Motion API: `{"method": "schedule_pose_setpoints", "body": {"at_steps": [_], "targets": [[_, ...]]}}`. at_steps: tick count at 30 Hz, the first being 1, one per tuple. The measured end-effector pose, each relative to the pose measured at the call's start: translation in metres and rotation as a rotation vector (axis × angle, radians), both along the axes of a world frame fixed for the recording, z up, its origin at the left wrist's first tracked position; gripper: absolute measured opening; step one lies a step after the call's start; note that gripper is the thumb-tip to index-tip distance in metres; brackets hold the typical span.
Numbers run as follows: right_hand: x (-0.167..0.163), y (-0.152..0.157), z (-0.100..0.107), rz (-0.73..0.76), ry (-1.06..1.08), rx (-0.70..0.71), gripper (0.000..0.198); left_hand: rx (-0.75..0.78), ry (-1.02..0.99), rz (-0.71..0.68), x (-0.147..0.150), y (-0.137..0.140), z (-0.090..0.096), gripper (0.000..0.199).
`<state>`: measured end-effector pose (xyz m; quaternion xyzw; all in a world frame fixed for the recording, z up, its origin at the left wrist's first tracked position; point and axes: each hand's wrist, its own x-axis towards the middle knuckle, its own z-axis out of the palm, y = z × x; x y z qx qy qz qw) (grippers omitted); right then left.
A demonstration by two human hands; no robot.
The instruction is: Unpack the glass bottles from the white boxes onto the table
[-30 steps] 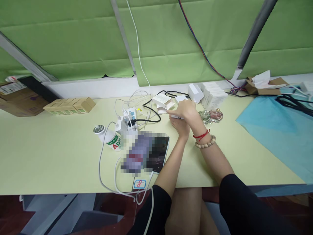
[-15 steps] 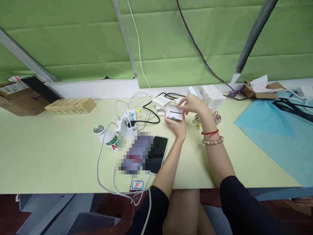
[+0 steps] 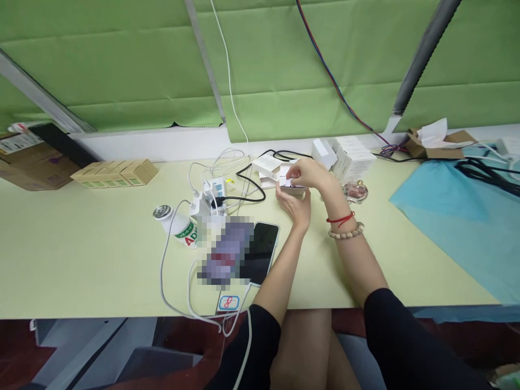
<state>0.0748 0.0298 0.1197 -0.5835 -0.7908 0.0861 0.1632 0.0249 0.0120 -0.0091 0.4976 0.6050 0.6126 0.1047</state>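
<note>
A small white carton [image 3: 293, 190] rests in my left hand [image 3: 296, 211], its fingers and thumb wrapped around the sides from below. Over the carton's open top, my right hand [image 3: 312, 174] has its fingertips pinched together at the opening. Whatever lies between those fingertips is too small to make out. A raised white flap shows at the carton's left side. Just behind it lie other white cartons [image 3: 266, 163], partly covered by the one I hold. Beside my right wrist is a round clear trinket [image 3: 356, 192] with gold parts.
White boxes [image 3: 352, 158] stand at the back right. A power strip [image 3: 218, 189] with chargers and tangled cables sits left of my hands. Nearer are a white bottle [image 3: 179, 227] and a phone [image 3: 260, 252]. Brown boxes [image 3: 116, 174] are far left, blue sheeting [image 3: 450, 216] right.
My right hand has moved slightly left and down, its fingertips now lower at the carton's opening. The carton has tipped, showing less of its inside. My left hand keeps its hold.
</note>
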Motion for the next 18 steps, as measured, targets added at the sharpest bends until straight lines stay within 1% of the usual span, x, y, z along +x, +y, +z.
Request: {"method": "schedule_pose_setpoints", "body": {"at_steps": [3, 5, 11, 14, 18], "targets": [[0.007, 0.004, -0.004, 0.065, 0.051, -0.03, 0.033, -0.005, -0.013, -0.001, 0.0, -0.001, 0.001, 0.087], [0.012, 0.006, -0.005, 0.079, 0.053, -0.037, 0.034, -0.01, -0.008, -0.003, 0.001, 0.0, 0.001, 0.088], [0.024, 0.003, 0.001, 0.07, 0.029, -0.078, 0.031, -0.013, 0.013, 0.0, 0.0, 0.0, 0.002, 0.087], [0.031, 0.002, 0.003, 0.067, 0.078, -0.108, 0.025, -0.029, 0.009, 0.001, -0.001, -0.002, 0.003, 0.087], [0.036, 0.005, -0.001, 0.045, 0.161, -0.162, 0.019, -0.048, 0.001, -0.011, 0.0, -0.004, 0.006, 0.083]]}}
